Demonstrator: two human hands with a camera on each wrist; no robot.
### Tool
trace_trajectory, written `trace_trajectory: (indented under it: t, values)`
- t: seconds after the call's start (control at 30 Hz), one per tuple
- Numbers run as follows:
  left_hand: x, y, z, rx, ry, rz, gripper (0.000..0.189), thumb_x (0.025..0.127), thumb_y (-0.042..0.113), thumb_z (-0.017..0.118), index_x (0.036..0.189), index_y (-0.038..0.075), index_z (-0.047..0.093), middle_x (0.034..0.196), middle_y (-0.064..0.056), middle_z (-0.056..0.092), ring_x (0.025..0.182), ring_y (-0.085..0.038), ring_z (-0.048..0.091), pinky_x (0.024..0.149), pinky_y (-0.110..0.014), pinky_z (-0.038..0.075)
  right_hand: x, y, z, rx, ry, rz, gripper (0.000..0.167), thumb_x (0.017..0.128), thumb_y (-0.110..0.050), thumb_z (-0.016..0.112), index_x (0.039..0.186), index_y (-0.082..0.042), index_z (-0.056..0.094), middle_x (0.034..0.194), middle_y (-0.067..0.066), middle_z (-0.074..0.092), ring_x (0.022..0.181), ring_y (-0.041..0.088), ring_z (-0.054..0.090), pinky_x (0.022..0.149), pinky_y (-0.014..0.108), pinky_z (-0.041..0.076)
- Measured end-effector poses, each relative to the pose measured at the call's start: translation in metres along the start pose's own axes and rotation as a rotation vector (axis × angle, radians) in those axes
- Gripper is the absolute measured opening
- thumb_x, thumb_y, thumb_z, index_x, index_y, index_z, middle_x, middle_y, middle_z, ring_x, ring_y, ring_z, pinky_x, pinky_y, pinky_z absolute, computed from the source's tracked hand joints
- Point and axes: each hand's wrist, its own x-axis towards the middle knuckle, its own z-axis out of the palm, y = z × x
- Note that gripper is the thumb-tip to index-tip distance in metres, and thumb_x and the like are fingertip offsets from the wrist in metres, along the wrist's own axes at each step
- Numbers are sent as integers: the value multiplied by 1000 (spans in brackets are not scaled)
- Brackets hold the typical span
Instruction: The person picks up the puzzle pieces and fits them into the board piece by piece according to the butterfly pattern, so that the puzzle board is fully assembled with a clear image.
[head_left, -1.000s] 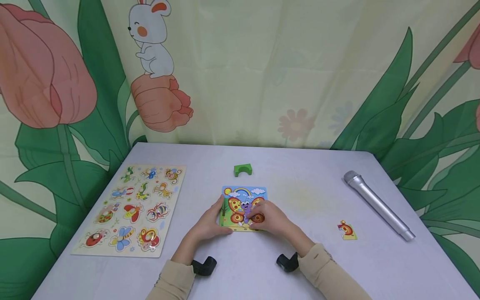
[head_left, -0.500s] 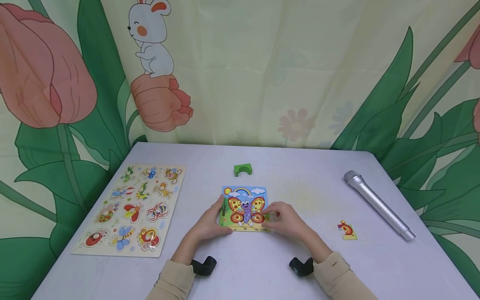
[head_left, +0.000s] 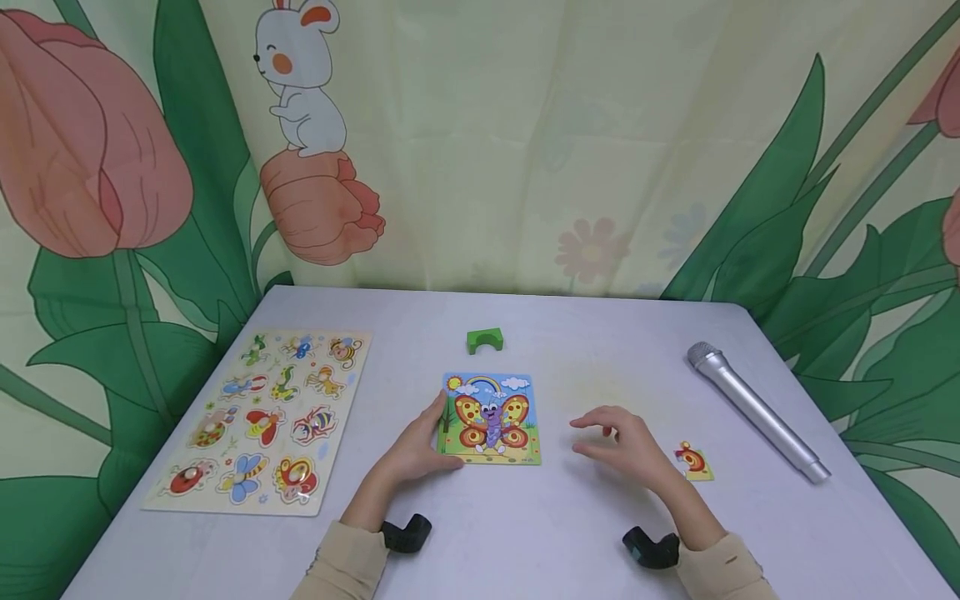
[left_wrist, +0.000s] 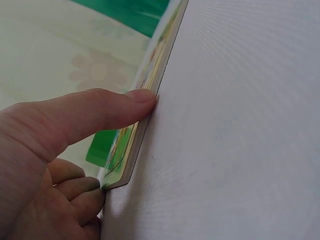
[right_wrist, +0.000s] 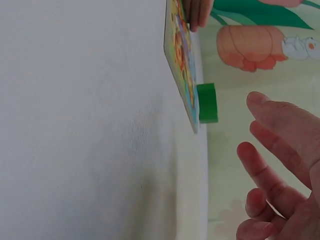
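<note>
A square butterfly jigsaw puzzle [head_left: 491, 419], its picture whole, lies flat on the table. My left hand [head_left: 416, 442] grips its near left corner. The left thumb [left_wrist: 130, 102] presses along the near edge, and the other fingers bend against the left side. To the right of the puzzle my right hand [head_left: 622, 446] hovers above the tabletop with nothing in it. Its fingers [right_wrist: 265, 172] are parted and loosely bent. A small puzzle piece [head_left: 694, 461] with a red and orange pattern lies just beyond the right wrist.
A board of insect and animal shapes [head_left: 258, 421] lies at the left. Behind the puzzle stands a green arch block [head_left: 485, 339]. A silver microphone [head_left: 757, 410] lies diagonally at the right. A printed curtain [head_left: 480, 150] hangs behind the white table [head_left: 570, 333].
My right hand has come off the puzzle's right side and moved right, toward the small piece. The left hand has stayed at the puzzle's left corner.
</note>
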Motion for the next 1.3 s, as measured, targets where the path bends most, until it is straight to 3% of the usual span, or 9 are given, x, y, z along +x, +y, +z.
trace_trajectory:
  t: [0.2, 0.97, 1.1, 1.3]
  values:
    - [-1, 0, 1, -1, 4, 5, 104, 65, 18, 82, 145, 1, 16, 149, -16, 18, 135, -34, 18, 107, -48, 22, -14, 10, -16, -46, 78, -13, 29, 71, -15, 78, 99, -10, 71, 95, -2, 65, 74, 25, 49, 58, 30, 40]
    - [-1, 2, 0, -1, 9, -2, 103, 66, 18, 81, 145, 1, 17, 149, -17, 19, 135, -34, 18, 107, -49, 22, -56, 45, -76, -171, 181, 93, 41, 69, -22, 80, 106, -8, 68, 102, 5, 62, 74, 14, 45, 53, 22, 35]
    - [-2, 2, -1, 4, 6, 1, 103, 66, 18, 81, 145, 1, 17, 149, -17, 19, 135, -34, 18, 107, -49, 22, -61, 56, -83, -193, 167, 130, 44, 70, -26, 79, 108, -8, 66, 105, 4, 61, 76, 15, 44, 54, 22, 35]
    - [-1, 3, -1, 1, 7, -7, 104, 66, 18, 81, 145, 1, 17, 149, -17, 19, 135, -34, 18, 107, -48, 21, -66, 71, -87, -225, 105, 190, 48, 70, -28, 79, 110, -7, 65, 110, 13, 60, 79, 18, 44, 56, 25, 37]
